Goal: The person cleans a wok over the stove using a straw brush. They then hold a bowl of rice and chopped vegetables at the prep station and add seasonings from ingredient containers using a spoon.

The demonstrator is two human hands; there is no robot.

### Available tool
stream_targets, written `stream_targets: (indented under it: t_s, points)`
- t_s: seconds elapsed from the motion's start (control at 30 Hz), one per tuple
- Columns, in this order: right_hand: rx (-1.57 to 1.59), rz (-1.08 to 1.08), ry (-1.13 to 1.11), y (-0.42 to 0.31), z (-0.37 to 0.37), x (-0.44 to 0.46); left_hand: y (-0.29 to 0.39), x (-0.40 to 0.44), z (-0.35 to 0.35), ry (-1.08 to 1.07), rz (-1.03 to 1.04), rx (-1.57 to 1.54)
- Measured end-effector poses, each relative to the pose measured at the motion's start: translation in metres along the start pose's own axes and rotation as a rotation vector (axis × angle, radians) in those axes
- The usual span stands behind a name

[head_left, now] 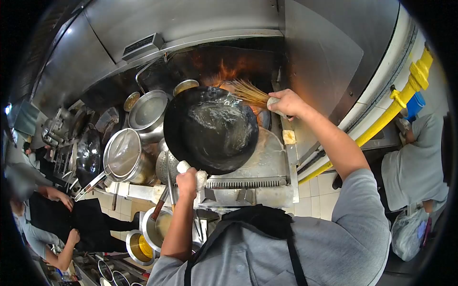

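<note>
A black wok [179, 128] with swirling water in it is tilted above the stove, with flames [226, 74] behind its far rim. My left hand [186, 183] is closed on a white cloth [201, 179] at the wok's near edge. In my right hand [289, 103] is the handle of a bamboo brush [250, 94], whose bristles reach over the wok's upper right rim. A perforated ladle [166, 167] lies just left of the wok.
Left of the wok stand a metal strainer over a pot [123, 155] and another round strainer [148, 110]. A pot with yellow liquid [141, 248] is lower left. One person [64, 224] stands at left, another [415, 162] at right. A yellow pipe [381, 125] runs along the right.
</note>
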State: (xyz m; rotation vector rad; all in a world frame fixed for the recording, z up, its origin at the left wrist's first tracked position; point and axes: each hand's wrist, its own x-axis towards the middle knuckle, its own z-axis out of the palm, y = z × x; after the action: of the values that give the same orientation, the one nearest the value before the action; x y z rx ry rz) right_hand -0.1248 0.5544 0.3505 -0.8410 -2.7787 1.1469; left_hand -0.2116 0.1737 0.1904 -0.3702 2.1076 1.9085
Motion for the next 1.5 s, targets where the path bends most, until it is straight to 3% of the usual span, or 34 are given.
stream_targets:
  t_s: [0.13, 0.43, 0.6, 0.7, 0.83, 0.9, 1.07, 1.23, 1.3, 1.37, 1.43, 1.5]
  points:
    - [0.181, 0.071, 0.010, 0.003, 0.005, 0.013, 0.005, -0.011, -0.003, -0.026, 0.072, 0.065]
    - [0.268, 0.185, 0.014, 0.030, 0.019, 0.051, 0.020, -0.032, 0.009, 0.000, 0.226, 0.234]
    - [0.301, 0.221, 0.041, 0.053, 0.029, 0.051, 0.023, -0.035, 0.014, 0.049, 0.444, 0.433]
    - [0.367, 0.285, 0.061, 0.064, 0.033, 0.039, 0.055, -0.066, 0.022, 0.029, 0.482, 0.506]
    - [0.511, 0.389, 0.026, 0.077, 0.039, 0.024, 0.058, -0.063, 0.024, 0.070, 0.548, 0.608]
    - [0.686, 0.429, -0.095, 0.095, 0.051, 0.022, 0.070, -0.075, 0.026, 0.034, 0.563, 0.611]
    - [1.119, 0.506, -0.148, 0.130, 0.099, -0.017, 0.066, -0.100, 0.020, 0.028, 0.766, 0.731]
    - [1.322, 0.450, 0.185, 0.114, 0.153, -0.040, 0.054, -0.120, 0.020, -0.029, 0.885, 0.816]
    - [1.366, 0.393, 0.239, 0.066, 0.176, -0.049, 0.051, -0.120, 0.020, -0.045, 0.867, 0.795]
    - [1.168, 0.151, -0.001, 0.047, 0.218, -0.054, 0.051, -0.115, 0.019, -0.020, 0.802, 0.793]
    - [0.683, -0.348, 0.309, 0.013, 0.254, -0.100, 0.049, -0.099, 0.016, -0.010, 0.791, 0.685]
    - [0.723, -0.436, -0.206, 0.036, 0.236, -0.135, 0.043, -0.066, 0.000, 0.029, 0.751, 0.619]
